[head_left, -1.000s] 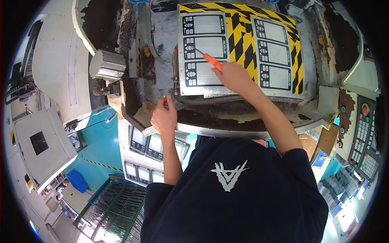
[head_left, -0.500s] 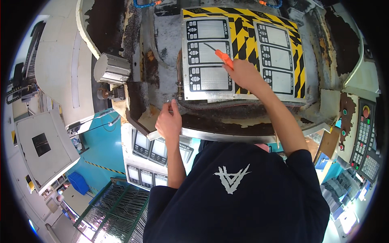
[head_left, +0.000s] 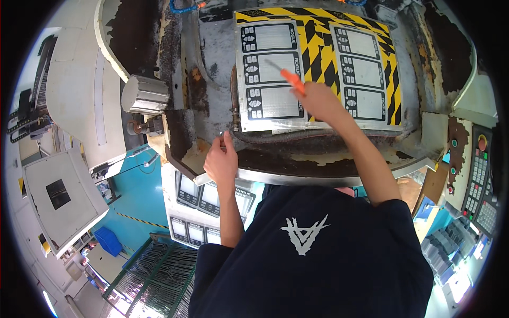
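My right hand [head_left: 317,102] is closed around an orange-handled tool [head_left: 292,81] with a thin grey tip. Its exact kind is unclear. The blurred tip points up and left over the middle panel in the left column of a flat plate [head_left: 270,129]. Several black-framed faceplate panels [head_left: 275,102] lie in two columns on this plate. My left hand [head_left: 221,159] hovers over the machine's near edge, below the plate's lower left corner. Its fingers are curled with thumb and fingertips together, and a tiny pale speck shows there, too small to name.
Yellow-and-black striped tape [head_left: 321,53] covers parts of the plate. A metal motor-like cylinder [head_left: 146,94] stands to the left. The machine's metal rim [head_left: 318,179] runs before my body. More panels [head_left: 193,231] lie below left, near a green rack [head_left: 154,270]. A control panel [head_left: 480,185] stands right.
The orange-handled tool has shifted slightly left and down with my right hand, and its tip is now blurred. My left hand stays almost in place. The whole view has tilted a little.
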